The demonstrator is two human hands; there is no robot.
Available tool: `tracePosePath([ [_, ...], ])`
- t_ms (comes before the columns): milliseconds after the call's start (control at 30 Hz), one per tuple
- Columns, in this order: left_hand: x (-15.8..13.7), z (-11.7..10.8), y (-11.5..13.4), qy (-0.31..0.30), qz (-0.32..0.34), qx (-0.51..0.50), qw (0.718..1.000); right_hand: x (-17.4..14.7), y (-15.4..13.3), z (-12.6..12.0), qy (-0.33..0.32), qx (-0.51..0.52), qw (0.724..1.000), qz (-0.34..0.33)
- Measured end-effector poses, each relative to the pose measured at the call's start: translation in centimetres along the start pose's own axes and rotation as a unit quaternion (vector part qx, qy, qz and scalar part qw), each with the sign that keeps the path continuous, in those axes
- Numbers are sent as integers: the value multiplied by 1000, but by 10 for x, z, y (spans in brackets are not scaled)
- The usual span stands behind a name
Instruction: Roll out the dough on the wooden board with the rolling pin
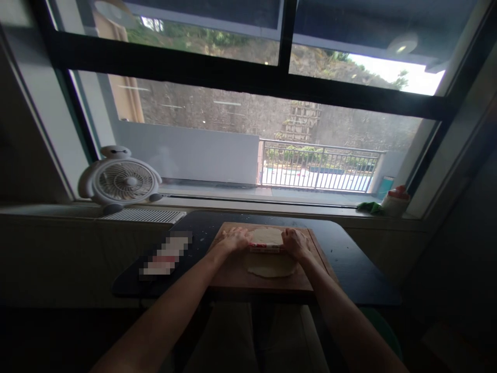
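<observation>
Left hand [233, 240] and right hand [295, 242] grip the ends of a rolling pin [265, 249], fingers curled over it. The pin lies across flat dough [271, 264] on a wooden board [267, 282] on the dark desk [349, 259].

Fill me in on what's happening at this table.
A person is pressing both hands on a rolling pin laid across a flat sheet of dough on a wooden board. The left hand sits on one end, the right hand on the other. The board lies on a dark table under a window, with a small white fan on the sill.
</observation>
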State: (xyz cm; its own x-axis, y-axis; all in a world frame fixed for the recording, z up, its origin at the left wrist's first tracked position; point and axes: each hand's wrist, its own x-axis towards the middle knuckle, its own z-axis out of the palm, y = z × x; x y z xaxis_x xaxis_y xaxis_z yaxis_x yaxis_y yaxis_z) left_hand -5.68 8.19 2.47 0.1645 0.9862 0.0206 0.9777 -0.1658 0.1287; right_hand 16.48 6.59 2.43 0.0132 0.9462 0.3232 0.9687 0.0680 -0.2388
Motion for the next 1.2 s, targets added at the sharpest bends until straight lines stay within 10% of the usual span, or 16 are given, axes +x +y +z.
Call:
tracePosePath([
  [400, -53, 18, 2, 117, 35, 30, 992, -53, 2, 4, 115, 1, 993, -35],
  [867, -9, -1, 4, 62, 6, 17, 998, 5, 1, 7, 26, -11, 1000, 0],
  [1200, -54, 16, 9, 176, 43, 35, 983, -43, 2, 5, 125, -3, 991, -42],
])
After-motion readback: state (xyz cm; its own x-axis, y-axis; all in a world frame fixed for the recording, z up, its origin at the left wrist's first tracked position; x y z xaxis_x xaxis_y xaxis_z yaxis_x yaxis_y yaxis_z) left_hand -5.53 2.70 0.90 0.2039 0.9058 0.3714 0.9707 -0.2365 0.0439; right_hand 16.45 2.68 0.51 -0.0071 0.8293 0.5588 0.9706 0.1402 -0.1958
